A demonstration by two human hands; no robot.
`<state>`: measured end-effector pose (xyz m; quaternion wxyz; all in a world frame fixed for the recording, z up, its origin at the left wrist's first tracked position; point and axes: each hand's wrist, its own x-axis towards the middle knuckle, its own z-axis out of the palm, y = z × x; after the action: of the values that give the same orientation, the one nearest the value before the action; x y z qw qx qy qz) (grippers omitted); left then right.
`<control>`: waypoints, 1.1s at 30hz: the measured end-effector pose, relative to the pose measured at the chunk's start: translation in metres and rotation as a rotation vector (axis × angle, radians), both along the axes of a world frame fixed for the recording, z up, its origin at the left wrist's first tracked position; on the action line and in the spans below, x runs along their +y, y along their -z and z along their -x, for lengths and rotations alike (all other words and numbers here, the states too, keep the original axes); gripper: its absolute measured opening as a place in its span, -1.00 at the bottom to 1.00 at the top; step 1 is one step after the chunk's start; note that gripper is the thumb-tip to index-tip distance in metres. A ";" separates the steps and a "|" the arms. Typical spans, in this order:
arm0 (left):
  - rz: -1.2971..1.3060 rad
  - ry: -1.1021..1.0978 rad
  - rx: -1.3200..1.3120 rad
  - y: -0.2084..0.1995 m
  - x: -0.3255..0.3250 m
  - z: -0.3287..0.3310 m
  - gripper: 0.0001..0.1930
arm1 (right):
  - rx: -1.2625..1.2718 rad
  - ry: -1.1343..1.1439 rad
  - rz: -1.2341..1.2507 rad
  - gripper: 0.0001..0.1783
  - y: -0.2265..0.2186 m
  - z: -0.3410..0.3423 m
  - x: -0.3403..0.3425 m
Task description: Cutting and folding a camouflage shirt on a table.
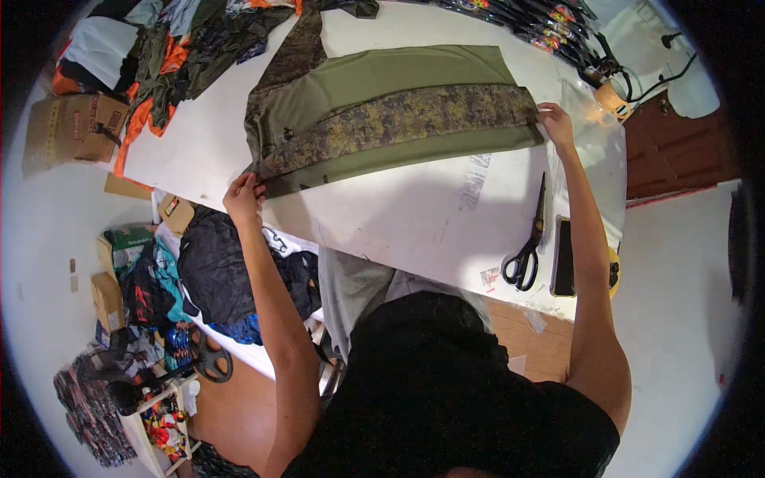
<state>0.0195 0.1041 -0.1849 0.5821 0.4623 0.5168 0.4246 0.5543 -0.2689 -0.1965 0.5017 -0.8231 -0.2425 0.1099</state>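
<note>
A: Head view. Where is the garment lying?

B: An olive shirt with camouflage panels (pixel 382 111) is spread flat across the far half of the white surface (pixel 398 215), folded lengthwise. Its left end is pinched by the left hand (pixel 243 195) at the near corner, at the surface's edge. Its right end is pressed by the right hand (pixel 555 123), fingers closed on the hem.

A: So both hands are clamped on it?

B: Yes, fabric is gripped at opposite ends, and the shirt is stretched between them.

A: Anything else nearby?

B: Black-handled scissors (pixel 527 243) are lying near the right forearm, well apart from the shirt. A dark phone (pixel 563 256) is set just beside them. A heap of orange and dark clothes (pixel 171 56) is piled at the far left. Cardboard boxes (pixel 76 123) are seen on the floor, left.
</note>
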 end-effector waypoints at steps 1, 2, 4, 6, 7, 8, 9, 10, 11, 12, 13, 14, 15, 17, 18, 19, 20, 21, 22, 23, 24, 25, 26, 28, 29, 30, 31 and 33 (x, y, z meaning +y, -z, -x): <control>-0.028 0.043 0.077 0.000 -0.001 0.001 -0.85 | 0.005 0.001 0.004 -0.68 0.004 0.000 -0.001; -0.023 0.044 0.083 -0.001 0.000 0.001 -0.85 | 0.033 -0.023 -0.038 -0.69 0.006 0.001 0.000; -0.049 0.056 0.132 0.000 0.000 -0.001 -0.84 | 0.069 -0.044 -0.066 -0.70 0.010 -0.004 -0.003; -0.085 0.055 0.092 0.002 0.005 0.002 -0.84 | -0.041 -0.083 -0.189 -0.69 0.008 -0.012 -0.003; -0.136 0.049 0.047 -0.001 0.005 0.005 -0.83 | -0.065 -0.029 -0.129 -0.69 -0.002 -0.008 0.002; -0.121 0.022 0.066 -0.004 0.003 0.008 -0.84 | -0.069 -0.044 -0.143 -0.71 -0.007 -0.001 0.005; -0.115 0.025 0.067 -0.003 0.002 0.008 -0.84 | -0.088 -0.052 -0.161 -0.72 -0.008 -0.003 0.002; -0.098 0.024 0.065 -0.003 0.001 0.009 -0.85 | -0.087 -0.050 -0.156 -0.72 -0.005 -0.003 -0.002; -0.083 0.022 0.063 -0.002 0.000 0.009 -0.86 | -0.087 -0.106 -0.091 -0.73 -0.001 -0.001 -0.007; -0.070 0.033 0.111 -0.001 0.000 0.011 -0.86 | -0.087 -0.167 -0.029 -0.73 0.002 0.001 -0.008; -0.069 0.032 0.111 0.001 0.000 0.013 -0.86 | -0.086 -0.167 -0.028 -0.73 0.005 0.002 -0.008; -0.076 0.037 0.139 0.003 0.000 0.015 -0.86 | -0.097 -0.139 0.076 -0.73 0.007 0.003 -0.010; -0.083 0.043 0.167 0.005 0.000 0.016 -0.85 | -0.106 -0.110 0.180 -0.74 0.009 0.005 -0.010; -0.105 0.056 0.186 0.006 0.002 0.016 -0.82 | -0.148 -0.081 0.205 -0.73 0.011 0.006 -0.007; -0.122 0.078 0.199 0.009 0.002 0.011 -0.79 | -0.192 -0.044 0.236 -0.72 0.011 0.006 -0.010; -0.120 0.090 0.193 0.010 0.003 0.009 -0.79 | -0.196 -0.032 0.241 -0.72 0.011 0.005 -0.011; -0.137 0.077 0.187 0.010 0.004 0.012 -0.79 | -0.242 -0.062 0.162 -0.74 0.013 0.004 -0.008; -0.151 0.067 0.179 0.012 0.006 0.015 -0.78 | -0.290 -0.090 0.088 -0.75 0.013 0.003 -0.007; -0.140 0.085 0.204 0.015 0.009 0.020 -0.80 | -0.120 -0.069 0.022 -0.78 0.010 0.003 -0.004; -0.123 0.056 0.182 0.011 0.006 0.021 -0.82 | -0.155 -0.039 -0.007 -0.79 0.005 0.009 0.002; -0.131 0.061 0.160 0.010 0.006 0.025 -0.82 | -0.157 -0.041 -0.010 -0.79 -0.001 0.016 0.006; -0.142 0.064 0.136 0.010 0.009 0.030 -0.82 | -0.161 -0.045 -0.015 -0.78 -0.006 0.019 0.005; -0.139 0.076 0.128 0.012 0.010 0.031 -0.82 | -0.168 -0.033 -0.010 -0.78 -0.009 0.020 0.001; -0.154 0.069 0.178 0.020 0.016 0.031 -0.83 | -0.206 -0.121 0.138 -0.76 -0.005 0.016 -0.006; -0.154 0.077 0.166 0.024 0.019 0.033 -0.83 | -0.216 -0.111 0.141 -0.76 -0.002 0.015 -0.011; -0.283 0.059 0.390 0.029 0.024 0.039 -0.83 | -0.287 -0.079 0.137 -0.74 0.002 0.016 -0.010; -0.410 0.050 0.614 0.019 0.016 0.030 -0.83 | -0.356 -0.039 0.139 -0.73 0.000 0.022 -0.012; -0.570 -0.015 0.770 -0.004 -0.009 0.011 -0.81 | -0.521 0.006 0.174 -0.75 -0.015 0.043 0.002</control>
<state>0.0085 0.0946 -0.1805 0.1952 0.7233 0.5614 0.3514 0.5109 -0.2665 -0.1813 0.3501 -0.8642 -0.3507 -0.0866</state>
